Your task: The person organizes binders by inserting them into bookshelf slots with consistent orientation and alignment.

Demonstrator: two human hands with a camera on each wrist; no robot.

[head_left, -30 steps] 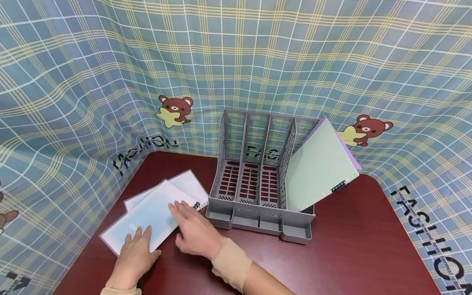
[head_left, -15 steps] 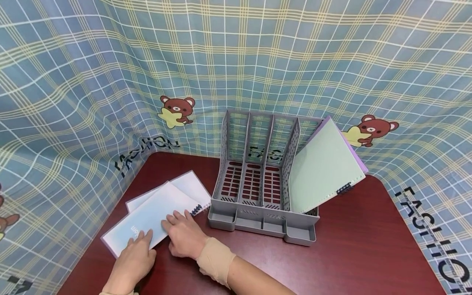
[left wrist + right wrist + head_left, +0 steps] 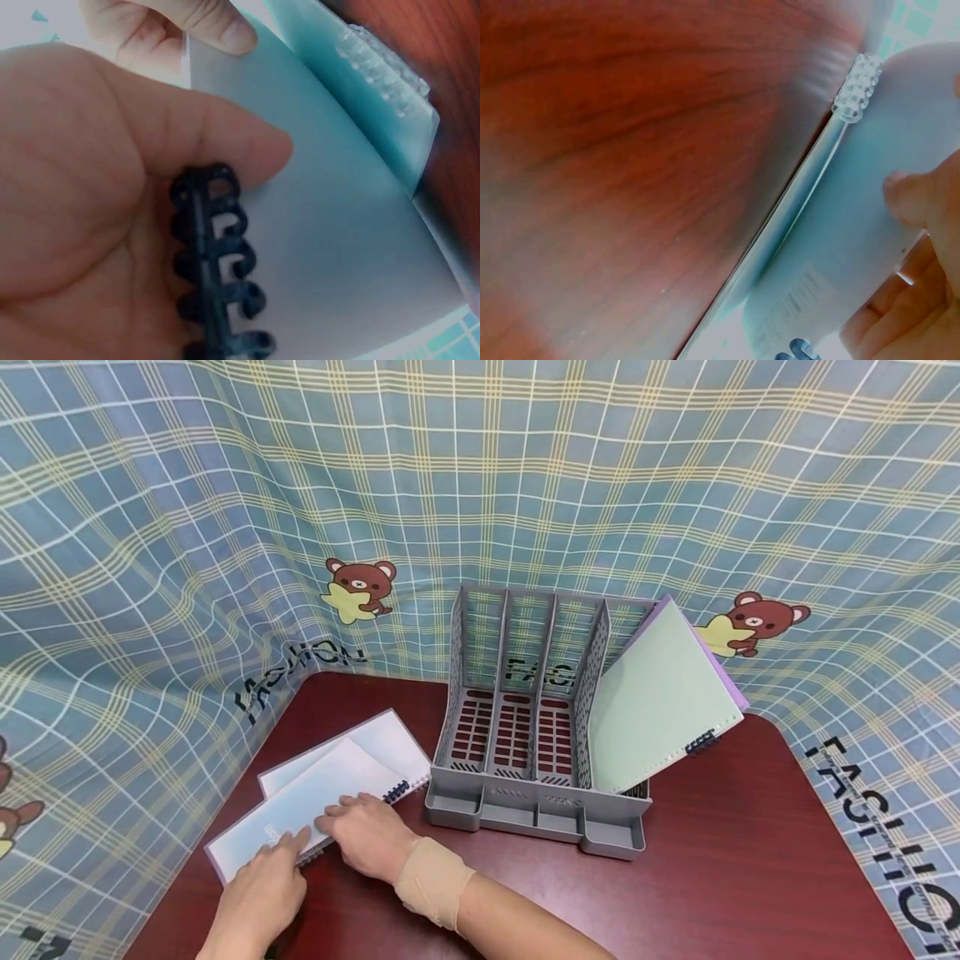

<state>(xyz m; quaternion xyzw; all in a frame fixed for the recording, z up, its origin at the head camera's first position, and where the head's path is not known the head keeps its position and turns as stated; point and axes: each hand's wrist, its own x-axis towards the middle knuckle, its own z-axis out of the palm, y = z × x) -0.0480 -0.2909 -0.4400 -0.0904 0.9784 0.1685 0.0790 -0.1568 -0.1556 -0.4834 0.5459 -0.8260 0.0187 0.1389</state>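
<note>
A pale blue and white loose-leaf notebook (image 3: 330, 789) with black binding rings (image 3: 214, 262) has its near edge tipped up off the table. My left hand (image 3: 262, 889) pinches that edge, thumb on the back cover beside the rings and fingers over the front. Farther along the same edge, my right hand (image 3: 367, 835) pinches it too; the right wrist view shows its thumb on the back cover, which bears a barcode label (image 3: 791, 304). A second pale notebook (image 3: 386, 735) with clear rings (image 3: 857, 88) lies partly beneath it.
A grey desktop file rack (image 3: 540, 789) with upright dividers and small front trays stands right of the notebooks. In its rightmost slot lean a pale green notebook (image 3: 660, 702) and a purple one (image 3: 731, 683). Plaid cloth (image 3: 525, 468) surrounds the dark red table (image 3: 750, 852).
My right hand has slid left and nearer along the top notebook, from lying on its cover to pinching its near edge. That edge has risen, showing rings below it.
</note>
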